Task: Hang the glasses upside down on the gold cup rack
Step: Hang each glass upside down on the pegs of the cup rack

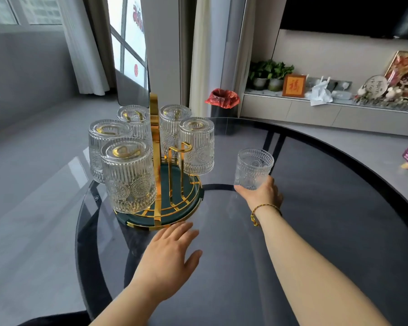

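While the right hand (260, 194) gripped the last glass (253, 168) and the left hand (167, 257) lay open, flipping it over the rack's (156, 147) free hook (183, 148) seemed wise.

The left hand (167, 257) lies flat and low, palm down, fingers spread and reaching forward, holding nothing. The right arm stretches farther out, a thin bracelet (257, 214) around its wrist. The right hand (260, 192) is curled, fingers and thumb wrapped around the base of a glass (253, 168).
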A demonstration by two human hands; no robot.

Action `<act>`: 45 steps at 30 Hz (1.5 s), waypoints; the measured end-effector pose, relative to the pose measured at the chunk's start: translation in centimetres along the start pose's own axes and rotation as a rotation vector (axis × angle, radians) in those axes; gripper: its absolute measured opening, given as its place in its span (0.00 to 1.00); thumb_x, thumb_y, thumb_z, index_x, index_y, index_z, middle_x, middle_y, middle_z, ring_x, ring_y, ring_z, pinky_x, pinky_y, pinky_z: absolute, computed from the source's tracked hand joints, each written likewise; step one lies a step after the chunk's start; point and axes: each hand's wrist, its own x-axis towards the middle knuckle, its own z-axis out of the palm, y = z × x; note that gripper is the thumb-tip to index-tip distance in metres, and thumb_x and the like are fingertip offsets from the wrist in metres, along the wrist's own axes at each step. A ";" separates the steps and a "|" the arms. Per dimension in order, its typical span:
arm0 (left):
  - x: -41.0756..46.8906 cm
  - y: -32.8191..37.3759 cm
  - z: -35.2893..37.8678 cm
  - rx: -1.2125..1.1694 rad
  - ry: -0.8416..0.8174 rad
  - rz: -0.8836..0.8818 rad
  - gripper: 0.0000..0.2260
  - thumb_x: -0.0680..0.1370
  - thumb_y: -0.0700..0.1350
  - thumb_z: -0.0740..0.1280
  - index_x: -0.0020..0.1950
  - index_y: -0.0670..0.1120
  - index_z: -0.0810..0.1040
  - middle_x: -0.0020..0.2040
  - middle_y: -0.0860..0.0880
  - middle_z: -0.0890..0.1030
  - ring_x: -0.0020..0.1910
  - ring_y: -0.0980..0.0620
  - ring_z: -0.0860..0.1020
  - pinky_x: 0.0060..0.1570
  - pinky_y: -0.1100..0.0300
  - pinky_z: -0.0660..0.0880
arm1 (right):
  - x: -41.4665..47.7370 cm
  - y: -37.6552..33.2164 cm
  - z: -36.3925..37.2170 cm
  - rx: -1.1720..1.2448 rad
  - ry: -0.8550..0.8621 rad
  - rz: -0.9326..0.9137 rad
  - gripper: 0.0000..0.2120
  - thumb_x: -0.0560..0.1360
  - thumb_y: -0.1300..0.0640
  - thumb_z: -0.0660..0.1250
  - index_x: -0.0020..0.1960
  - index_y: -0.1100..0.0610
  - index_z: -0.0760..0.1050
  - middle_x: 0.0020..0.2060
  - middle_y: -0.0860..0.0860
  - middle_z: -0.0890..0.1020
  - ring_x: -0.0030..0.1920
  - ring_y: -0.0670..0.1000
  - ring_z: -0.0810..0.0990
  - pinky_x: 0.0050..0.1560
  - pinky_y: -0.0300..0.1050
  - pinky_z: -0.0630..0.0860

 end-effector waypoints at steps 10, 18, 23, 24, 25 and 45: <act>-0.1 0.1 -0.3 0.035 -0.050 -0.019 0.20 0.78 0.55 0.55 0.69 0.54 0.60 0.74 0.54 0.58 0.73 0.54 0.55 0.73 0.58 0.51 | -3.5 -0.2 -3.8 0.280 -0.171 -0.132 0.32 0.65 0.58 0.73 0.65 0.56 0.65 0.61 0.54 0.74 0.53 0.50 0.73 0.49 0.41 0.69; -1.7 -0.2 -1.0 0.032 -0.014 -0.049 0.20 0.78 0.53 0.56 0.69 0.53 0.60 0.74 0.52 0.60 0.73 0.52 0.56 0.73 0.56 0.53 | -7.2 -4.3 -10.0 0.323 -0.247 -0.346 0.24 0.67 0.59 0.72 0.56 0.51 0.63 0.56 0.52 0.70 0.55 0.51 0.73 0.50 0.44 0.71; -4.1 -2.8 -2.1 0.022 0.070 -0.161 0.22 0.77 0.54 0.57 0.70 0.52 0.59 0.74 0.51 0.59 0.73 0.51 0.56 0.73 0.55 0.52 | -9.1 -8.6 -11.6 0.234 -0.277 -0.493 0.28 0.66 0.59 0.73 0.59 0.52 0.61 0.56 0.50 0.69 0.56 0.51 0.72 0.57 0.48 0.72; -4.5 -3.3 -2.4 -0.007 0.114 -0.178 0.23 0.77 0.53 0.58 0.70 0.50 0.59 0.74 0.50 0.60 0.73 0.50 0.57 0.73 0.54 0.53 | -9.4 -9.5 -11.7 0.200 -0.273 -0.526 0.30 0.66 0.59 0.73 0.62 0.54 0.61 0.55 0.49 0.68 0.55 0.50 0.71 0.55 0.45 0.70; -4.9 -3.7 -2.7 -0.033 0.164 -0.187 0.24 0.76 0.53 0.59 0.70 0.49 0.60 0.74 0.48 0.60 0.73 0.48 0.58 0.73 0.53 0.53 | -9.7 -10.5 -11.9 0.161 -0.267 -0.558 0.32 0.66 0.59 0.73 0.64 0.56 0.60 0.55 0.48 0.68 0.55 0.48 0.70 0.54 0.42 0.68; -4.7 -8.0 -2.8 0.077 0.054 -0.262 0.58 0.44 0.70 0.15 0.72 0.56 0.45 0.76 0.52 0.46 0.75 0.51 0.46 0.74 0.51 0.44 | -9.8 -16.5 -5.0 -0.323 -0.400 -0.688 0.32 0.67 0.54 0.72 0.67 0.53 0.62 0.68 0.53 0.66 0.69 0.53 0.62 0.67 0.48 0.64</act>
